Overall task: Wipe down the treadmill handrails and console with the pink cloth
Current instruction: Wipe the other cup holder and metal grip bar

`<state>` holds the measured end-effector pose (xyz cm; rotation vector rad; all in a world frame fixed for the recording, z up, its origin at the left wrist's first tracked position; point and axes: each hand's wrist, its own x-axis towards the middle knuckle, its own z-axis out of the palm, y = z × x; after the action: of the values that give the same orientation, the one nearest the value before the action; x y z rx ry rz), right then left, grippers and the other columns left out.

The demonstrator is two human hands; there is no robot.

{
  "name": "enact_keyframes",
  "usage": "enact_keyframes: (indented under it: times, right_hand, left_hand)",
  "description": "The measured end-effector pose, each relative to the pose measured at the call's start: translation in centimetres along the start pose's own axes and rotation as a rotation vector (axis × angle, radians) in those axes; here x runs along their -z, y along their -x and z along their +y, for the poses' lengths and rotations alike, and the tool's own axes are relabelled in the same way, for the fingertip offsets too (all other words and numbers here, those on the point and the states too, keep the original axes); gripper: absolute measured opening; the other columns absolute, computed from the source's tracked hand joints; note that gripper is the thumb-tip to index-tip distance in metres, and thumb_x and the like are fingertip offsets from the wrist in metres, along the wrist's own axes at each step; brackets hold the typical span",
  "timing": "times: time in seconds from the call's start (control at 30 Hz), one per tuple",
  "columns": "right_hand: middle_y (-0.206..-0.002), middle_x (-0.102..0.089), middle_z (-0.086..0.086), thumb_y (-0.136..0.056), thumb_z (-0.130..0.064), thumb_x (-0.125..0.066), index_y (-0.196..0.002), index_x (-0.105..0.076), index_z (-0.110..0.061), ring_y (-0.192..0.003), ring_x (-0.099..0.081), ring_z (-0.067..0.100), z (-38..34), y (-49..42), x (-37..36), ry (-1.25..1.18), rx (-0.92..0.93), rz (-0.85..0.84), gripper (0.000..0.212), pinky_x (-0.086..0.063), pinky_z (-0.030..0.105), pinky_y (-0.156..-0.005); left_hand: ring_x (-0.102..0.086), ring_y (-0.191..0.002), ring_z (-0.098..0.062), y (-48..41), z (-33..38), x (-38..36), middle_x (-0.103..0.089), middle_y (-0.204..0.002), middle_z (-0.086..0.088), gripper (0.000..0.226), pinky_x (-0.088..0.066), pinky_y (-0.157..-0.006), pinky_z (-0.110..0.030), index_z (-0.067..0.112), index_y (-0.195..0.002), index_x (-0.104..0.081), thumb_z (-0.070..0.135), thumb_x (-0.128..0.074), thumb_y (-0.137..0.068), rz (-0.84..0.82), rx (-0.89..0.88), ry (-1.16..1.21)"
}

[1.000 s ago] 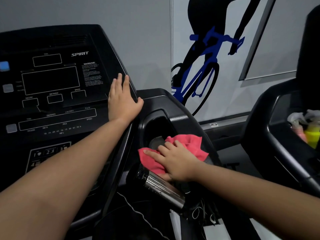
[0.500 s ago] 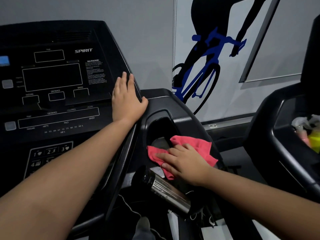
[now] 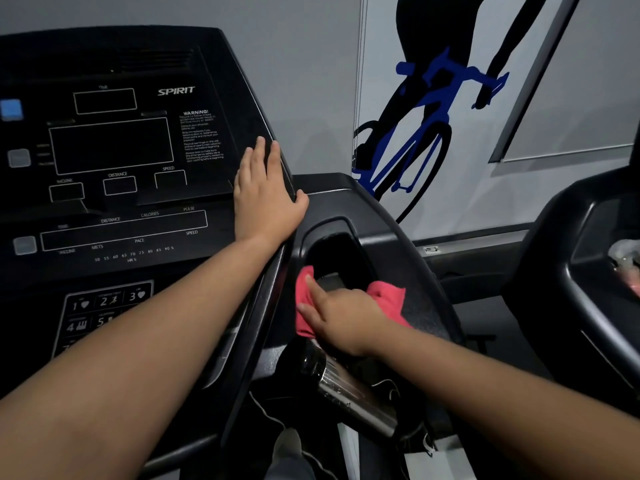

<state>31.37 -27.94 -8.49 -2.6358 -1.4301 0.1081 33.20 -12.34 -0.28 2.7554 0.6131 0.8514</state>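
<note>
Can't see most of the pink cloth (image 3: 387, 299): bunched under the right hand (image 3: 343, 320), only two bits poking out, one left of the index finger and one behind the knuckles. Sitting on the front lip of the cup pocket (image 3: 341, 249), just right of the console (image 3: 110, 147). Right grip: index finger straight and pressing down on the cloth, thumb stretched along its lower edge, other fingers hidden on the far side, so no telling their pose. Left hand (image 3: 266, 199) flat on the console's right edge, grip relaxed, fingers straight and close together, pinching nothing.

Chrome handrail bar (image 3: 349, 388) just below the right wrist, top end tucked under the arm, a bit blurry. Thin cable (image 3: 266, 414) dangling beside it, ends out of view. Console cut off on the left, blue button (image 3: 11, 109) sliced by the frame edge, keypad (image 3: 104, 304) partly behind the left forearm. Fine print under WARNING unreadable.

Counting up: two hands, one cloth, one chrome bar, one SPIRIT logo, two machines. Second machine (image 3: 540, 296) off to the right, cropped, with something pale and pinkish in its tray (image 3: 599, 230), too smeared to name.

Black plastic all over, screens dark. Grey wall (image 3: 304, 64) behind, plus a white panel with a black cyclist (image 3: 433, 26) on a blue bike, head cut off at the top.
</note>
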Motion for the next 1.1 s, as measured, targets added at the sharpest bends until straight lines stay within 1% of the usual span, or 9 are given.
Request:
enact_keyframes:
  times: [0.17, 0.3, 0.4, 0.5, 0.57, 0.7, 0.87, 1.0, 1.1]
  right_hand:
    - [-0.121, -0.058, -0.005, -0.088, -0.059, -0.011, -0.137, -0.044, -0.03, -0.13, -0.037, 0.017, 6.8, 2.5, 3.0, 0.152, 0.31, -0.195, 0.067, -0.025, 0.039, -0.102]
    - [-0.112, -0.06, 0.0, -0.088, -0.06, -0.016, -0.115, -0.065, -0.023, -0.128, -0.041, 0.026, 10.6, -0.3, 3.5, 0.307, 0.416, -0.227, 0.067, -0.018, 0.043, -0.114]
    - [-0.12, -0.057, 0.007, -0.093, -0.052, -0.023, -0.103, -0.071, -0.018, -0.128, -0.041, 0.034, 10.9, -3.6, 3.8, 0.468, 0.472, -0.153, 0.06, -0.016, 0.046, -0.116]
    - [-0.146, -0.035, 0.003, -0.099, -0.037, -0.026, -0.128, -0.056, -0.013, -0.136, -0.025, 0.029, 9.5, -6.1, 4.7, 0.602, 0.429, -0.134, 0.048, -0.001, 0.039, -0.113]
    - [-0.151, -0.026, 0.002, -0.097, -0.025, -0.029, -0.131, -0.052, -0.007, -0.136, -0.022, 0.027, 8.3, -7.0, 5.2, 0.694, 0.41, -0.212, 0.044, -0.002, 0.039, -0.112]
    - [-0.152, -0.028, -0.001, -0.092, -0.022, -0.036, -0.129, -0.056, -0.007, -0.136, -0.022, 0.027, 7.1, -6.7, 4.9, 0.768, 0.343, -0.285, 0.044, -0.01, 0.041, -0.114]
    - [-0.151, -0.033, 0.006, -0.095, -0.026, -0.036, -0.136, -0.048, -0.013, -0.142, -0.01, 0.033, 5.2, -4.8, 2.6, 0.802, 0.17, -0.466, 0.045, 0.0, 0.05, -0.115]
    - [-0.141, -0.046, 0.011, -0.099, -0.034, -0.028, -0.132, -0.051, -0.013, -0.136, -0.026, 0.034, 3.2, -3.2, 2.0, 0.591, 0.061, -0.509, 0.045, -0.013, 0.045, -0.111]
    - [-0.132, -0.053, 0.014, -0.099, -0.027, -0.027, -0.12, -0.055, -0.015, -0.123, -0.045, 0.036, 1.7, -2.1, 2.4, 0.409, 0.044, -0.409, 0.036, -0.031, 0.043, -0.098]
  left_hand:
    - [-0.003, -0.147, -0.023, -0.1, -0.3, 0.0, -0.006, -0.16, -0.004, 0.076, -0.01, -0.117, -0.041, 0.015, -0.152, -0.015, 0.036, -0.053, -0.089, -0.004, -0.004, 0.017]
    - [-0.002, -0.147, -0.022, 0.0, -0.3, 0.0, -0.005, -0.16, -0.004, 0.076, -0.01, -0.117, -0.041, 0.015, -0.152, -0.015, 0.036, -0.053, -0.09, -0.008, -0.009, 0.023]
    - [-0.002, -0.147, -0.022, 0.0, -0.4, -0.1, -0.006, -0.16, -0.003, 0.076, -0.011, -0.117, -0.041, 0.016, -0.152, -0.015, 0.036, -0.053, -0.089, 0.0, -0.01, 0.029]
    - [-0.004, -0.147, -0.022, -0.1, -0.4, -0.2, -0.007, -0.16, -0.003, 0.075, -0.012, -0.117, -0.039, 0.015, -0.152, -0.017, 0.036, -0.053, -0.089, 0.013, -0.012, 0.023]
    - [-0.005, -0.147, -0.022, -0.1, -0.4, -0.2, -0.008, -0.16, -0.003, 0.075, -0.012, -0.117, -0.038, 0.015, -0.152, -0.017, 0.036, -0.053, -0.089, 0.02, -0.015, 0.024]
    - [-0.005, -0.146, -0.022, -0.3, -0.5, -0.1, -0.008, -0.16, -0.003, 0.074, -0.016, -0.116, -0.041, 0.016, -0.151, -0.018, 0.035, -0.054, -0.089, 0.013, -0.011, 0.054]
    - [-0.003, -0.146, -0.02, 0.0, -0.5, 0.1, -0.007, -0.16, -0.001, 0.074, -0.018, -0.115, -0.043, 0.017, -0.151, -0.018, 0.035, -0.054, -0.09, -0.011, -0.001, 0.089]
    - [-0.003, -0.147, -0.02, -0.1, -0.5, 0.1, -0.007, -0.16, -0.001, 0.074, -0.017, -0.116, -0.043, 0.017, -0.152, -0.017, 0.034, -0.053, -0.09, -0.014, 0.01, 0.081]
    - [-0.004, -0.146, -0.021, -0.1, -0.3, 0.1, -0.008, -0.159, -0.001, 0.073, -0.015, -0.116, -0.043, 0.017, -0.151, -0.018, 0.034, -0.053, -0.089, -0.003, 0.015, 0.077]
